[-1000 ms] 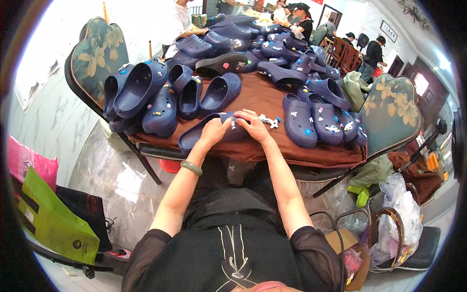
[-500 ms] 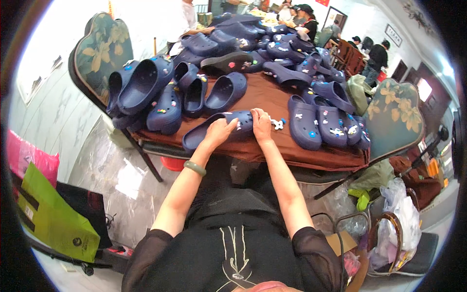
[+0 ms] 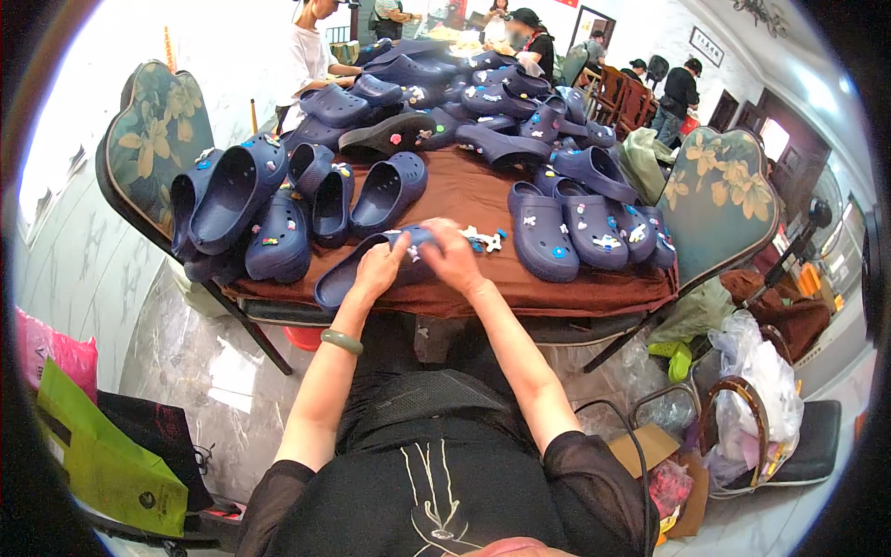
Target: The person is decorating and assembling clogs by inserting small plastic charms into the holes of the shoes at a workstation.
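Note:
A navy blue clog (image 3: 336, 282) lies near the table's front edge, its toe toward the right. My left hand (image 3: 377, 269) grips its upper, with the thumb on top beside a light-coloured charm (image 3: 414, 252). Over the toe end is my right hand (image 3: 451, 260), its fingers smeared by motion; whether they hold anything is hidden. Just beyond that hand, small white and blue shoe charms (image 3: 484, 239) lie loose on the brown tablecloth (image 3: 445, 197). A green bangle (image 3: 342, 342) circles my left wrist.
More navy clogs with charms stand to the left (image 3: 278, 238) and right (image 3: 545, 232), and a large heap (image 3: 408, 111) covers the far table. Floral-backed chairs (image 3: 153, 139) flank both sides. A person in white (image 3: 311, 65) stands at the far left; others work farther back.
My view has shifted, so the table sits farther left and lower. My right hand, earlier with fingertips at the clog's toe, now blurs across it. My left hand keeps its hold.

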Action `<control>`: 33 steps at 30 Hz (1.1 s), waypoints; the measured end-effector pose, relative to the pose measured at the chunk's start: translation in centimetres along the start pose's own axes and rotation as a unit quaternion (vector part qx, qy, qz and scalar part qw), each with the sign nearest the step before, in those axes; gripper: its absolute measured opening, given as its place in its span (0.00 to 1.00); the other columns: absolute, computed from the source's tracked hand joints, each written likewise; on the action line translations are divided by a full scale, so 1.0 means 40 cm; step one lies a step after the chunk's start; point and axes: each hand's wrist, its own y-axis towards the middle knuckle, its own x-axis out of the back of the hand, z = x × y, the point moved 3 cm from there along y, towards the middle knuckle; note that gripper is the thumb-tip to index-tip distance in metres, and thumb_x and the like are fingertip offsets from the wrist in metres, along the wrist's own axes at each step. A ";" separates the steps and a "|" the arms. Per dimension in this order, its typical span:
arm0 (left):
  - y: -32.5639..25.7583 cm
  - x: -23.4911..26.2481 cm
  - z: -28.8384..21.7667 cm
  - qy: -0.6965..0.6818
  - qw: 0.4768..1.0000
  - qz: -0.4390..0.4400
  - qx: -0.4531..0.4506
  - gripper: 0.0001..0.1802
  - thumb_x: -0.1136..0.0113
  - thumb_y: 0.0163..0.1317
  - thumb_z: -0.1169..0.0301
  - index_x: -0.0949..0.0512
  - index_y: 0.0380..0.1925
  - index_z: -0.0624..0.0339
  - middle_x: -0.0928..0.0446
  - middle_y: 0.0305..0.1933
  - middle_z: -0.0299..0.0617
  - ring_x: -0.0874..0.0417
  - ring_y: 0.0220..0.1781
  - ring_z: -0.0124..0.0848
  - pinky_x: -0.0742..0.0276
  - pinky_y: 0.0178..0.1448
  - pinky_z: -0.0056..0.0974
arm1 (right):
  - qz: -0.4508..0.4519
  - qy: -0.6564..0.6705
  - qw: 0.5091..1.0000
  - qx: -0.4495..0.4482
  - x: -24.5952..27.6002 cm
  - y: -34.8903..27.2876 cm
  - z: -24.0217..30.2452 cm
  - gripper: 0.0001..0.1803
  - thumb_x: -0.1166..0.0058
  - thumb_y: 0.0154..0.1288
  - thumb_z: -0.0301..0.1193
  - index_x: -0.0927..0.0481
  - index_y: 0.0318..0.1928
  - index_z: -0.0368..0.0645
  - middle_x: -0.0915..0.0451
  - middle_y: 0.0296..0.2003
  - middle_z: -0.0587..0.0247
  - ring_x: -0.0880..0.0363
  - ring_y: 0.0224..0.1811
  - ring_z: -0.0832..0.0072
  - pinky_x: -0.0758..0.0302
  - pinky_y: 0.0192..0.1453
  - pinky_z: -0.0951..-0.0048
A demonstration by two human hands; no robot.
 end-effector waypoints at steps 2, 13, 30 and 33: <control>0.010 0.002 0.023 -0.004 1.000 -0.007 0.006 0.36 0.63 0.66 0.41 0.20 0.35 0.66 0.20 0.33 0.56 0.19 0.43 0.45 0.30 0.49 0.42 | 0.086 -0.104 0.989 0.058 -0.031 -0.015 0.082 0.29 0.38 0.52 0.38 0.28 0.56 0.44 0.26 0.54 0.57 0.33 0.59 0.63 0.46 0.64 0.60; 0.017 0.008 -0.002 0.006 1.000 0.008 -0.021 0.36 0.68 0.68 0.45 0.21 0.36 0.68 0.21 0.35 0.62 0.19 0.43 0.52 0.28 0.46 0.46 | -0.002 -0.063 0.998 0.011 -0.062 -0.031 0.032 0.21 0.44 0.58 0.38 0.23 0.53 0.50 0.21 0.48 0.68 0.28 0.51 0.72 0.43 0.58 0.65; 0.002 0.000 0.011 0.009 1.000 -0.009 -0.002 0.33 0.66 0.68 0.47 0.21 0.41 0.65 0.22 0.41 0.61 0.22 0.50 0.52 0.29 0.51 0.46 | -0.091 -0.105 0.990 0.006 -0.111 -0.036 0.051 0.11 0.51 0.62 0.28 0.21 0.45 0.47 0.20 0.45 0.65 0.25 0.47 0.68 0.37 0.55 0.65; -0.006 0.006 -0.003 -0.007 1.000 -0.001 0.025 0.33 0.66 0.66 0.45 0.21 0.42 0.63 0.23 0.43 0.61 0.23 0.52 0.51 0.30 0.54 0.46 | -0.085 -0.096 0.992 -0.014 -0.105 -0.034 0.063 0.11 0.51 0.63 0.28 0.20 0.44 0.46 0.19 0.44 0.65 0.25 0.46 0.68 0.37 0.55 0.65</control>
